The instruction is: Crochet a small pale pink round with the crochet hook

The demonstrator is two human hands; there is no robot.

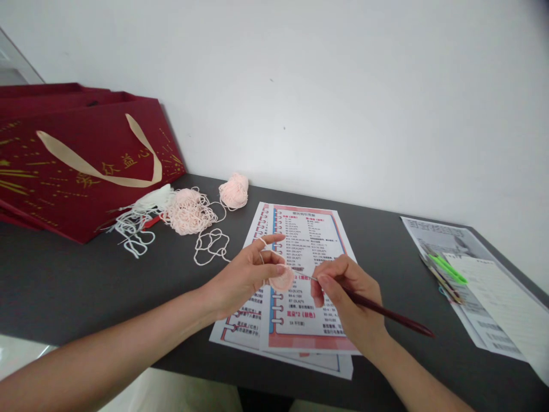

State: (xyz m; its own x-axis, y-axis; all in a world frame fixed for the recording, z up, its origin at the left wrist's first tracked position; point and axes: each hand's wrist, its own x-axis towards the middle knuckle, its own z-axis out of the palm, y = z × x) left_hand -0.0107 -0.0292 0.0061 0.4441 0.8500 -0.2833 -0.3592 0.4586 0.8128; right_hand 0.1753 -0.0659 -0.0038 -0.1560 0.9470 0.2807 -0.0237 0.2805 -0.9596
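Above the dark table (381, 246), the left hand (247, 270) partly hides pink crochet (282, 280).

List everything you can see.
Flat table: one, dark grey, centre
Flat wall: one, white, behind
Ribboned paper bags: at least two, maroon, left
Round yarn ball: one, pink, near wall
Tangled yarn heap: one, pink, near bags
Loose yarn bundle: one, white, beside bags
Small object: one, red, amid yarn
Printed paper sheets: several, mostly white, centre
Loose papers: several, grey-white, right
Slender object: one, lime, on papers
Flat yarn disc: one, pink, centre
Slim hook: one, maroon handle, centre
Left hand: one, bare, holding disc
Right hand: one, bare, holding hook
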